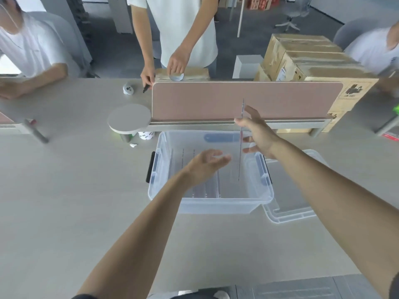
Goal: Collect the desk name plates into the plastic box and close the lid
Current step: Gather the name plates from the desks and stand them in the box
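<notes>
A clear plastic box stands open on the desk in front of me. Several clear name plates stand on edge inside it. My right hand holds another clear name plate, seen edge-on as a thin vertical line, above the box's right half, thumb on its left and fingers on its right. My left hand hovers over the middle of the box with relaxed fingers, holding nothing. The box's clear lid lies flat on the desk, to the right of the box.
A pink desk divider rises just behind the box, with a round grey shelf at its left end. A person stands behind it holding a marker; others sit at far left and right. Cardboard boxes are stacked behind.
</notes>
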Motion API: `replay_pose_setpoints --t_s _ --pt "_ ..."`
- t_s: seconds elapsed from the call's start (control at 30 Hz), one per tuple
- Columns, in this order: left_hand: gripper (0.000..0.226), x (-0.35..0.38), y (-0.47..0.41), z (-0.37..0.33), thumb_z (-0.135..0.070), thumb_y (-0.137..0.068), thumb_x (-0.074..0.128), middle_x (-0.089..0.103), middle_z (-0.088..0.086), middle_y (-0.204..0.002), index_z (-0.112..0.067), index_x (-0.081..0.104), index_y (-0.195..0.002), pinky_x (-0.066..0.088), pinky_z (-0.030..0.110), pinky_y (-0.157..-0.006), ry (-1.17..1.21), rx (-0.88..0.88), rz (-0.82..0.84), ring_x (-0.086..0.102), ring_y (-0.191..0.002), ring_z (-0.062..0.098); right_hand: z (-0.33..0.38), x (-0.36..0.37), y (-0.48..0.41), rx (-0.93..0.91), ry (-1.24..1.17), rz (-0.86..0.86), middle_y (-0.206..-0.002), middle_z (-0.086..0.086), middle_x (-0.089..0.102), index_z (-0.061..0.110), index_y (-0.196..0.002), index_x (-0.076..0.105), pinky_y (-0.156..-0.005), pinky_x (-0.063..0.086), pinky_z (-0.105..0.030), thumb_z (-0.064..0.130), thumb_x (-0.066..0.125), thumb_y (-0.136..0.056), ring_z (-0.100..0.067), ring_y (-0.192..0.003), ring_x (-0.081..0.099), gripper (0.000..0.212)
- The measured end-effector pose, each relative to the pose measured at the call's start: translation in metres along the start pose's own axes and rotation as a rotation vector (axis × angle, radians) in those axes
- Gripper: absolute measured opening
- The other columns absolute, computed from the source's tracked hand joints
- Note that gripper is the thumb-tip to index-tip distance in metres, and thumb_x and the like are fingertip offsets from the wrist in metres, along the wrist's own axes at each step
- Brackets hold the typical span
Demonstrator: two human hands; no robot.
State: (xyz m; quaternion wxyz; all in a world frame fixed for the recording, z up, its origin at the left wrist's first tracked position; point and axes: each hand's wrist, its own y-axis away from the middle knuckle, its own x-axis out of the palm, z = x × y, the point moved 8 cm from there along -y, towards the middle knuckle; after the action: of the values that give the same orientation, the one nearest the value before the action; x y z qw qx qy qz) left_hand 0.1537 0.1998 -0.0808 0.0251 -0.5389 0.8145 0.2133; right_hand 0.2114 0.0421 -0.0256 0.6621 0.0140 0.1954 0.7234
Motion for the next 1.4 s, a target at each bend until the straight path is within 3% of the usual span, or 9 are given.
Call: replay_pose_setpoints --t_s 0.13,0.3,0.43,0.53,0.63,0.8,1.0,1.23,1.4 --pt "0.055 -0.001 -0.021 0.028 -0.045 -0.086 0.066 0.063 0.008 -0.125 -0.017 0.055 -0.131 0.052 0.039 -0.094 -0.044 -0.034 0.001 0.063 -0.108 0.022 -0.031 -0.006 -0.009 0.081 0.048 -0.057 -0.142 0.005 0.041 0.053 -0.141 0.03 -0.078 0.055 -0.046 0.05 0.063 -0.084 -0.016 -0.091 0.061 0.066" --pt "0.087 0.054 -0.024 0.033 -0.063 -0.062 0.074 0.061 -0.005 -0.12 -0.027 0.045 -0.136 0.054 0.037 -0.089 -0.047 -0.134 0.253 0.067 -0.097 0.016 -0.081 -0.006 -0.032 0.226 0.08 -0.088 -0.146 0.002 0.037 0.062 -0.13 0.036 -0.072 0.055 -0.042 0.063 0.066 -0.058 -0.025 -0.104 0.062 0.079" --pt "0.032 0.072 -0.046 0.045 -0.036 -0.075 0.06 0.061 0.003 -0.09 -0.014 0.053 -0.097 0.05 0.034 -0.061 -0.365 -0.126 0.153 0.056 -0.071 0.021 -0.114 0.005 -0.06 0.298 0.137 -0.036 -0.143 -0.001 0.037 0.063 -0.126 0.039 -0.077 0.055 -0.047 0.062 0.067 -0.059 -0.028 -0.112 0.06 0.072" --pt "0.023 0.075 -0.06 0.055 -0.028 -0.084 0.053 0.057 0.006 -0.094 -0.013 0.049 -0.101 0.039 0.029 -0.054 -0.442 -0.203 0.151 0.053 -0.071 0.023 -0.134 0.009 -0.084 0.353 0.182 0.063 -0.146 0.002 0.038 0.059 -0.134 0.035 -0.085 0.054 -0.05 0.059 0.067 -0.065 -0.029 -0.117 0.056 0.076" --pt "0.031 0.076 -0.074 0.065 -0.024 -0.092 0.048 0.054 0.014 -0.112 -0.006 0.047 -0.117 0.035 0.029 -0.057 -0.582 -0.267 0.139 0.049 -0.082 0.027 -0.153 0.006 -0.109 0.383 0.245 0.157 -0.147 0.003 0.043 0.051 -0.144 0.032 -0.096 0.048 -0.049 0.05 0.07 -0.077 -0.029 -0.126 0.048 0.077" --pt "0.039 0.094 -0.091 0.076 -0.03 -0.094 0.049 0.053 0.016 -0.122 -0.005 0.046 -0.123 0.04 0.032 -0.07 -0.651 -0.358 0.149 0.056 -0.106 0.035 -0.179 0.01 -0.133 0.504 0.193 0.276 -0.137 -0.004 0.049 0.037 -0.149 0.032 -0.079 0.06 -0.043 0.026 0.073 -0.087 -0.028 -0.102 0.062 0.075" --pt "0.036 0.107 -0.106 0.081 -0.03 -0.092 0.054 0.06 0.014 -0.117 -0.008 0.052 -0.12 0.042 0.034 -0.073 -0.785 -0.375 0.121 0.061 -0.105 0.036 -0.201 0.022 -0.159 0.531 0.213 0.244 -0.129 -0.013 0.056 0.027 -0.102 0.043 -0.066 0.061 -0.04 0.001 0.059 -0.087 -0.032 -0.095 0.068 0.034" --pt "0.05 0.092 -0.109 0.075 -0.051 -0.082 0.067 0.063 0.007 -0.101 -0.013 0.053 -0.111 0.043 0.035 -0.075 -0.879 -0.219 0.049 0.061 -0.095 0.031 -0.165 0.016 -0.17 0.316 0.755 0.348 -0.117 -0.006 0.054 0.02 -0.148 0.034 -0.073 0.06 -0.035 0.016 0.066 -0.088 -0.023 -0.079 0.07 0.068" --pt "0.072 0.087 -0.11 0.079 -0.055 -0.076 0.07 0.062 0.0 -0.106 -0.031 0.041 -0.138 0.038 0.036 -0.097 -0.807 -0.082 -0.013 0.047 -0.104 0.025 -0.162 0.021 -0.162 0.31 0.877 0.484 -0.114 -0.003 0.057 0.029 -0.151 0.03 -0.08 0.061 -0.04 0.026 0.07 -0.088 -0.023 -0.087 0.071 0.074"
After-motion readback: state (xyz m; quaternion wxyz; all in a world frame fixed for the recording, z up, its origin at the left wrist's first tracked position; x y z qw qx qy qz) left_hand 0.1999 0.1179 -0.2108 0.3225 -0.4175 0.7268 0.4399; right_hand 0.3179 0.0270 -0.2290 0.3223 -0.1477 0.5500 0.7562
